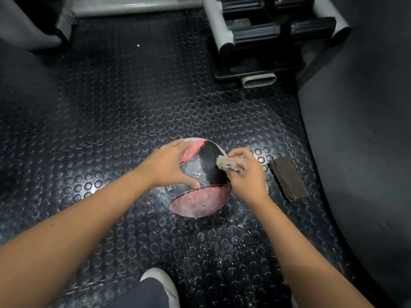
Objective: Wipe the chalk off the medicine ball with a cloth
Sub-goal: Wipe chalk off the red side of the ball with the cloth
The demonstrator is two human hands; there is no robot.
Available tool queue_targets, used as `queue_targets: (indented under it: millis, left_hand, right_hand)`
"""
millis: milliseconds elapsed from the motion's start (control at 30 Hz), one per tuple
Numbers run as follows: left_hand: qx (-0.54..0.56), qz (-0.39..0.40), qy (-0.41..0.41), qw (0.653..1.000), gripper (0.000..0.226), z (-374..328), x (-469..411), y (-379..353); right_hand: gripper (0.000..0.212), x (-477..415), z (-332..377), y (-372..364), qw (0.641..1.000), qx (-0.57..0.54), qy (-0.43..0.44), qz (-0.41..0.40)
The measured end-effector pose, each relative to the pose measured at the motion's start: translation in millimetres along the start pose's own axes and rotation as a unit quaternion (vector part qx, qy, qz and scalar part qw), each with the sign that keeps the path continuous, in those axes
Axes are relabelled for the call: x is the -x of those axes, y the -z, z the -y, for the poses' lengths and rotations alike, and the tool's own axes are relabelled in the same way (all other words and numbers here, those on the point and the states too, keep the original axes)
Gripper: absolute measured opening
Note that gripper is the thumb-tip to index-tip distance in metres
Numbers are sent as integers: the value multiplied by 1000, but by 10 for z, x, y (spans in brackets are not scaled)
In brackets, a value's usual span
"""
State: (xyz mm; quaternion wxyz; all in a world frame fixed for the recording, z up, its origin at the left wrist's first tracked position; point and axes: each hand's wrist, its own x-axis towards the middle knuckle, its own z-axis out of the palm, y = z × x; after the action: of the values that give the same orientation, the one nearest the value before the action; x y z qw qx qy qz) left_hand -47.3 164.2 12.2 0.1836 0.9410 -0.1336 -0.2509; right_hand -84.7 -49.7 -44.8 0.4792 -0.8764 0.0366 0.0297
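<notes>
A white shoe [165, 283] and a dark trouser leg [142, 294] sit closest, at the bottom edge. Ahead of them the ball [206, 165] rests on the studded rubber floor [124, 112], its red panels smeared with white chalk. The left hand [169, 165] lies spread over its left side, thumb pressing near a seam. The right hand [246, 174] grips a bunched cloth [229, 164] against the ball's right edge. White dust [240, 216] speckles the floor beside it. A brown ribbed pad [289, 178] lies to the right; a machine base [255, 63] stands farther off.
</notes>
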Motion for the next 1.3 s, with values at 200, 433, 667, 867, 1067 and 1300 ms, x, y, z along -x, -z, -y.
queue_targets:
  millis: [200,433,667,867,1067,1300]
  left_hand:
    - [36,-6,11,999,118,49,-102,33]
    - [139,-22,-1,990,93,176,-145,115]
    - [148,-16,-1,989,89,184,-172,140]
    - [134,-22,-16,991,89,128,-163,103]
    - [168,-18,1,986,87,181,-168,148]
    - [159,-16,-6,987,91,179,-179,110]
  right_hand:
    - [10,-152,-56,-54,997,-37,-38,-64]
    - [14,20,-217,-103,994,-41,-77,-59]
    - [15,-38,-133,-203,995,-65,-34,-68]
    - [17,-69,-253,-138,991,-36,-96,-86]
    - [33,103,-121,-217,996,-50,-29,-74]
    - [26,-115,-154,-182,993,-16,-56,-107]
